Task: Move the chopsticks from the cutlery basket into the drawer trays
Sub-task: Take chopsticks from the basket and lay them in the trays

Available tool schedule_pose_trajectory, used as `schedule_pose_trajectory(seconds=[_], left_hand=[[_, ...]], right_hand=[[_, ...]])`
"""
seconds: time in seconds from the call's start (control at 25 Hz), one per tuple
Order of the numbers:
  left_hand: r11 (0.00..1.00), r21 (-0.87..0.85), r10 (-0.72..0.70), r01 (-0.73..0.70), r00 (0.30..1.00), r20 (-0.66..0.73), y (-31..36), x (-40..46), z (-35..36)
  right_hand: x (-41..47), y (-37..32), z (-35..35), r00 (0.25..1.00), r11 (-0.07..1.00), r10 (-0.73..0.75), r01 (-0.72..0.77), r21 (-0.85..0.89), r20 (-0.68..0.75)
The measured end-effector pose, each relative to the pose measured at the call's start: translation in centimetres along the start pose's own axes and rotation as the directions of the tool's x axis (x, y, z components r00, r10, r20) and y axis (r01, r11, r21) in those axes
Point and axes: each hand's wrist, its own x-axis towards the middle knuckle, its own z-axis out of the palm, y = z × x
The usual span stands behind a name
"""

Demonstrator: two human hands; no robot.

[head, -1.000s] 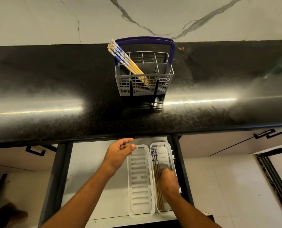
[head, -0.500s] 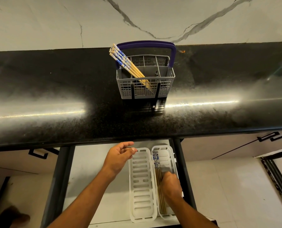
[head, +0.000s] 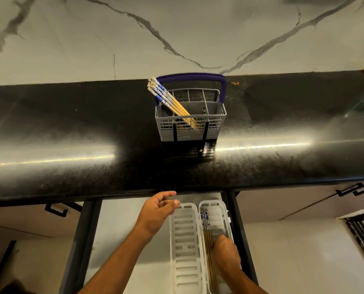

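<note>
Down at the near edge, the right hand [head: 226,252] rests palm-down in the right tray [head: 223,211], fingers bent over the laid chopsticks [head: 207,234]; whether it pinches them or only presses on them cannot be told, since the knuckles hide the fingertips. These sticks lie lengthwise along the tray's left wall, patterned ends pointing away from the person. To finish this placement well, the hand should nudge them flat and parallel against that wall, then lift straight up so none is dragged askew.

Just beside it, the left tray [head: 185,247] holds nothing that can be seen. Above its far end, the left hand [head: 156,212] hovers with loosely curled fingers, thumb near the forefinger, holding nothing; it appears not to touch the tray. Both trays sit side by side in the open drawer [head: 121,230].

Farther off, on the black counter [head: 71,128], stands the grey basket [head: 213,128] with its purple handle [head: 190,77]. A bundle of remaining chopsticks [head: 168,100] leans out of its left compartment, patterned ends up and to the left. Probably the free left hand is best placed to reach them next, gathering several at once near the middle so they stay together.
</note>
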Motion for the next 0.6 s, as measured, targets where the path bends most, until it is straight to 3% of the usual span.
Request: schedule_pose_trajectory(seconds=[0.12, 0.28, 0.44, 0.6], left_hand=[[0.999, -0.007, 0.038, -0.038, 0.999, -0.017, 1.3, 0.0, -0.7], [0.99, 0.049, 0.126, -0.129, 0.991, 0.053, 4.6, -0.1, -1.7], [0.971, 0.067, 0.228, -0.231, 0.973, 0.045, 8.5, 0.1, -1.8], [0.96, -0.01, 0.275, -0.279, 0.954, -0.121, 13.6, 1.7, -2.9]], right_hand=[[0.3, -0.7, -1.7, 1.0, 0.999, -0.017, 0.018, 0.049, -0.02], [-0.4, -5.0, -6.9, 0.964, 0.954, -0.249, 0.261, 0.146, -0.097], [-2.7, -10.1, -12.9, 0.847, 0.854, -0.455, 0.503, 0.134, -0.277], [-1.9, -15.4, -18.6, 0.617, 0.696, -0.578, 0.714, 0.072, -0.535]])
